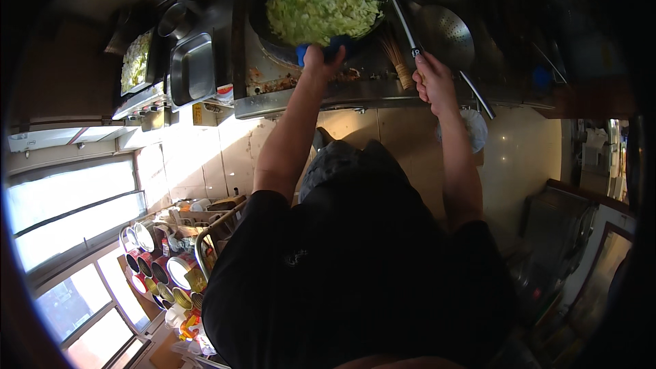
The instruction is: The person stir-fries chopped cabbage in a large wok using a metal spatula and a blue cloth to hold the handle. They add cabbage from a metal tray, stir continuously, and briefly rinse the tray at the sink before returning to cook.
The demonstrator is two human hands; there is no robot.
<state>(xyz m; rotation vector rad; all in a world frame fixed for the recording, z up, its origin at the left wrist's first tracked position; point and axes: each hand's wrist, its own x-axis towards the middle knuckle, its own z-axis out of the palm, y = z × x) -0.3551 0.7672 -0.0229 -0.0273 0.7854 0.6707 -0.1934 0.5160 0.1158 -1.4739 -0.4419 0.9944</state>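
A large dark wok (260, 19) full of chopped pale green cabbage (325, 2) stands on the range at the top centre. At its near rim my left hand (322, 59) is closed on a blue cloth (301, 54) held against the wok. My right hand (434, 79) grips the handle of a long metal ladle (397, 7) to the right of the wok; the ladle's head reaches the far right rim, partly cut off by the picture's edge. Between my hands, a bamboo wok brush (400, 64) lies on the range.
A perforated metal strainer (453, 33) is right of the wok. To the left are an empty steel pan (192, 69), a tray of chopped cabbage (136, 61) and metal pots (175, 20). The range's metal front edge (287, 102) runs before me. Shelving with cans (161, 269) stands at lower left.
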